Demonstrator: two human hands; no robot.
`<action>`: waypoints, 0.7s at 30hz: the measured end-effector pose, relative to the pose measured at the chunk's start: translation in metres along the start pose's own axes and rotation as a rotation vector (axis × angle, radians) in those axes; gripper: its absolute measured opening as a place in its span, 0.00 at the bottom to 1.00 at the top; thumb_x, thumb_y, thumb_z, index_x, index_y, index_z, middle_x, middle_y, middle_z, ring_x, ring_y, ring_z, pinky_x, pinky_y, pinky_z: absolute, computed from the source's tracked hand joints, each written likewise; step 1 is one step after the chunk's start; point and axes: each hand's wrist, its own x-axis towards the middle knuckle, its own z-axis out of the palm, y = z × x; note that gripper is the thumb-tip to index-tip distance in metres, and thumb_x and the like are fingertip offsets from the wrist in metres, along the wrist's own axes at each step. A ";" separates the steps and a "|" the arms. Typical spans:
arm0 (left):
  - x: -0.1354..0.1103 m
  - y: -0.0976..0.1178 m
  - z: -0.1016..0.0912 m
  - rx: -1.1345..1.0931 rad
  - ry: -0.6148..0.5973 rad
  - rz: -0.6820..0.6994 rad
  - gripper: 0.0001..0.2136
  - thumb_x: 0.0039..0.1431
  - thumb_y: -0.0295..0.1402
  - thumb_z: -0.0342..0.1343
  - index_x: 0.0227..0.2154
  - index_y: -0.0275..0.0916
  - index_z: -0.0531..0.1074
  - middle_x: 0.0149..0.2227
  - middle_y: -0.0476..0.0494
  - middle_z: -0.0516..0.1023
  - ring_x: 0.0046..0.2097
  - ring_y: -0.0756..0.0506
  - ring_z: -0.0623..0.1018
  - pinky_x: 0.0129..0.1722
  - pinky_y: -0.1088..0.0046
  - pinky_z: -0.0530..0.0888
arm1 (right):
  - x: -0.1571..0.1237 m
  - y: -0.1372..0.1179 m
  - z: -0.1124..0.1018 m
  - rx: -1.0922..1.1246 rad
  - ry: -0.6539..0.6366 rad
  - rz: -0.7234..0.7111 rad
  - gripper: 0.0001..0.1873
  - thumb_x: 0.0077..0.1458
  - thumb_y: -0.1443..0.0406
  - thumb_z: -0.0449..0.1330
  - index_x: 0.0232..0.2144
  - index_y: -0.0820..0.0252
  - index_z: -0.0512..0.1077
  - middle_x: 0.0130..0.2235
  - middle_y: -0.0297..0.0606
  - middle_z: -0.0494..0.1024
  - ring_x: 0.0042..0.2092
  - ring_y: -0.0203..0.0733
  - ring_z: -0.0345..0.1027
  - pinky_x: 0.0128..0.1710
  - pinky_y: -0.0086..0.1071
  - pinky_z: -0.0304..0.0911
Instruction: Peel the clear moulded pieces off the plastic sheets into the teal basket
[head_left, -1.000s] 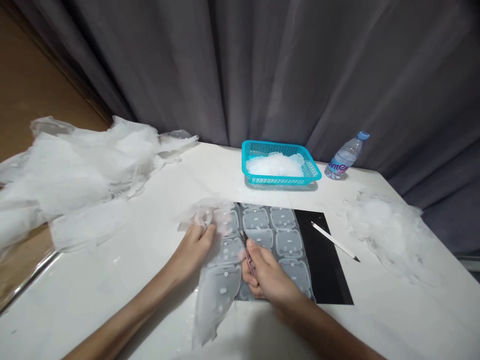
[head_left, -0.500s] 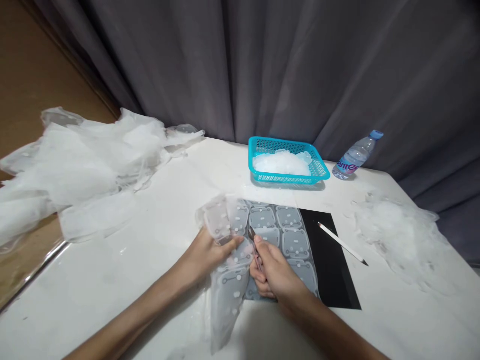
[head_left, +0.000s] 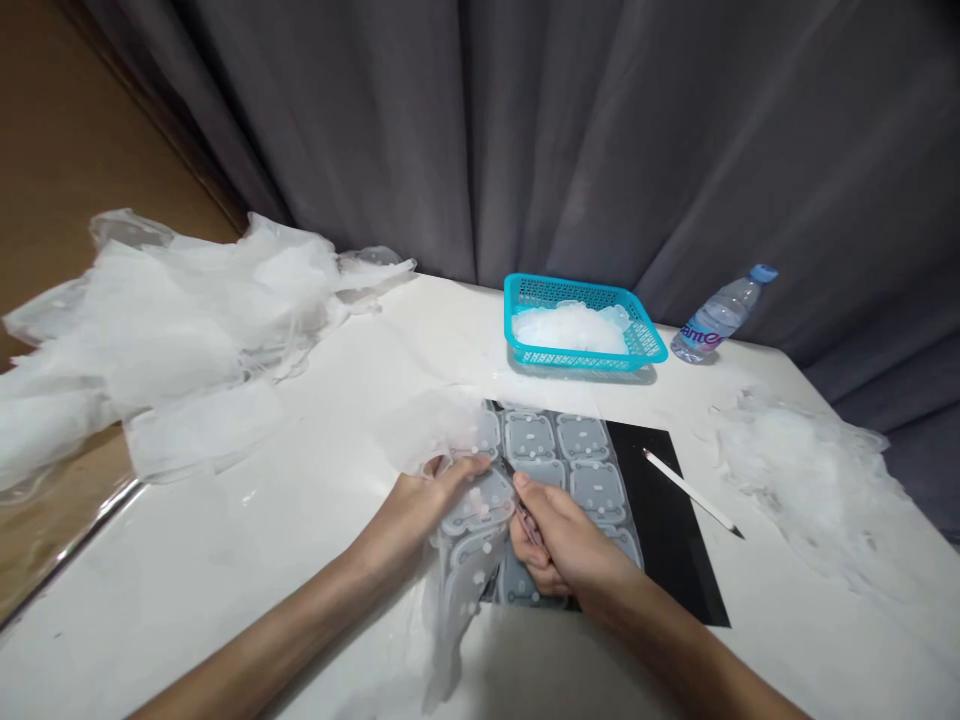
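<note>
My left hand pinches a translucent plastic sheet marked with rounded-square outlines and white dots. Its left part is lifted and bunched around the fingers, and one strip hangs toward me. The rest of the sheet lies flat over a black mat. Closed around small pink-handled snips, my right hand rests over the sheet, close to my left thumb. The dark tip of the snips is at the sheet between two outlines; whether the blades are apart I cannot tell.
A blue basket holding white translucent pieces stands at the back, with a water bottle beside it. A white pencil lies across the mat. Translucent sheets pile up at left; scraps lie at right. A grey curtain hangs behind.
My left hand has shifted its hold, with the thumb now nearer the tip of the snips. The lifted part of the sheet has folded over farther left. The view has shifted slightly.
</note>
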 end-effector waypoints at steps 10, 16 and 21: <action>0.000 -0.003 -0.007 0.151 -0.070 0.091 0.15 0.52 0.48 0.67 0.28 0.39 0.82 0.33 0.40 0.85 0.37 0.37 0.82 0.39 0.66 0.76 | -0.011 0.003 -0.010 -0.065 -0.010 -0.093 0.35 0.52 0.30 0.55 0.26 0.54 0.62 0.12 0.19 0.55 0.12 0.27 0.39 0.12 0.26 0.38; -0.001 0.000 -0.002 -0.010 -0.057 -0.068 0.20 0.48 0.51 0.70 0.32 0.38 0.83 0.35 0.38 0.86 0.36 0.38 0.82 0.36 0.66 0.77 | -0.019 -0.020 -0.032 -0.379 0.015 -0.289 0.29 0.66 0.39 0.50 0.38 0.58 0.69 0.16 0.22 0.63 0.18 0.31 0.51 0.21 0.26 0.51; 0.000 0.000 -0.001 0.152 0.010 0.119 0.22 0.54 0.56 0.63 0.24 0.39 0.77 0.24 0.45 0.79 0.28 0.42 0.77 0.32 0.68 0.73 | 0.007 -0.019 -0.032 -0.298 -0.011 -0.422 0.27 0.68 0.41 0.47 0.40 0.57 0.66 0.19 0.21 0.63 0.17 0.30 0.50 0.19 0.25 0.49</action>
